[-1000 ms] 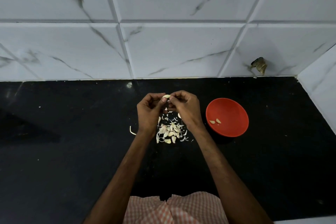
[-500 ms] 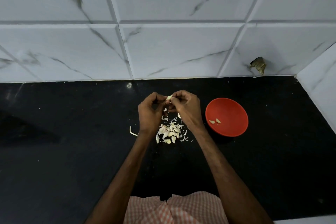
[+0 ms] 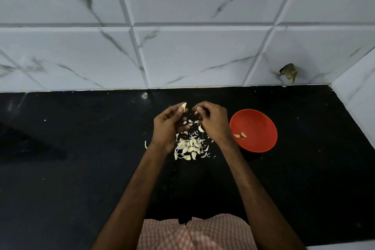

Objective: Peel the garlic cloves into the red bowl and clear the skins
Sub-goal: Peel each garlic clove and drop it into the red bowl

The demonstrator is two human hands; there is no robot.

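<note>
My left hand (image 3: 168,126) pinches a pale garlic clove (image 3: 183,105) between thumb and fingertips, held above the black counter (image 3: 81,168). My right hand (image 3: 214,122) is a short gap to the right of the clove, with its fingers curled and a small white scrap of skin (image 3: 195,112) at the fingertips. Under and between both hands lies a pile of cloves and loose skins (image 3: 189,147). The red bowl (image 3: 257,124) stands just right of my right wrist, with two peeled cloves (image 3: 240,135) inside it.
A stray strip of skin (image 3: 145,144) lies left of my left wrist. Marbled white tile walls (image 3: 182,46) close off the back and the right side. A dark brownish object (image 3: 289,71) clings to the wall above the counter's far right corner.
My hands, joined on the clove before, have parted. The left keeps the clove while the right has pulled away to the right. More skin bits lie or fall below them.
</note>
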